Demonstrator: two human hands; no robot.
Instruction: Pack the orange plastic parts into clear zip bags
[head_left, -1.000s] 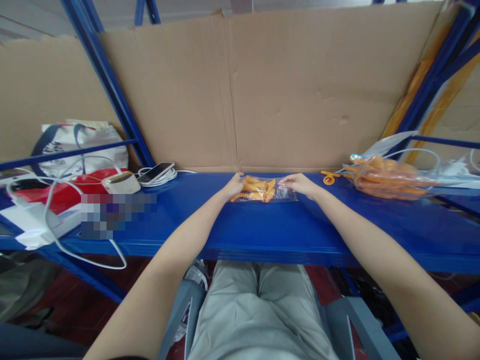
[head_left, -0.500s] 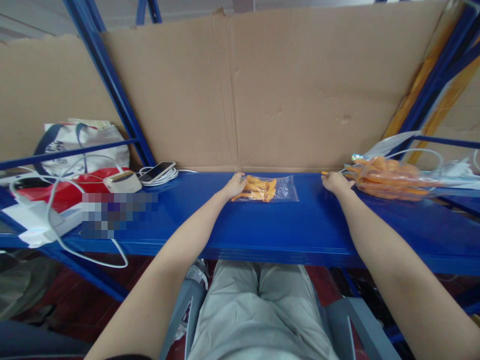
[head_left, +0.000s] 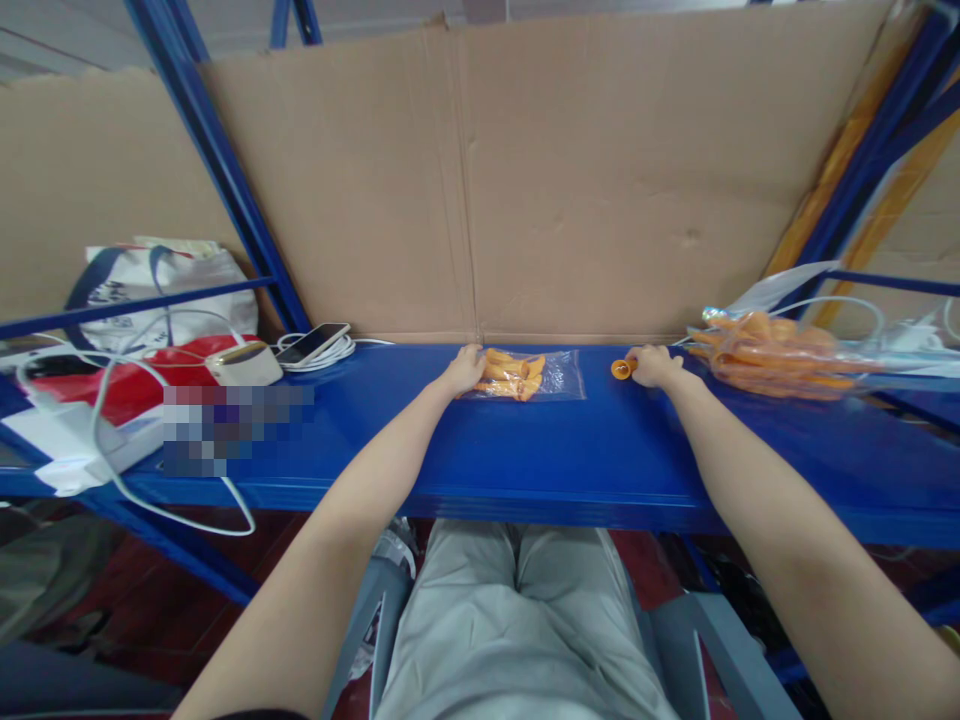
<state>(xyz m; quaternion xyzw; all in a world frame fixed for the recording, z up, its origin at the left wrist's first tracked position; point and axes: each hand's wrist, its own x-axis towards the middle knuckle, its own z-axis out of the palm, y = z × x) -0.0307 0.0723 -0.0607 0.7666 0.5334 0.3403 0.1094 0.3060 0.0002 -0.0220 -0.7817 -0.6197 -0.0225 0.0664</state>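
Observation:
My left hand [head_left: 466, 370] is closed on the left end of a small clear plastic bag [head_left: 564, 376], which lies flat on the blue shelf [head_left: 525, 450]. Several orange plastic pieces [head_left: 514, 377] are inside it, in its left half. To the right of this bag, my right hand [head_left: 656, 366] grips an orange piece with a flared, hollow round end [head_left: 622, 370]. That open end points left and towards me; the rest is hidden by my fingers. Just beyond my right hand lies a larger clear bag of orange pieces [head_left: 787, 358].
A brown cardboard panel [head_left: 600, 180] stands behind the shelf, between blue uprights [head_left: 225, 170]. On the left are a phone [head_left: 319, 343], coiled white cable, a white charger [head_left: 244, 364], a red item [head_left: 176, 370] and a white tote bag [head_left: 161, 295]. A white cable hangs over the front edge.
My right hand has moved left, away from the larger bag, carrying the orange piece; its flared end now shows. My left hand and the small bag have slid slightly left.

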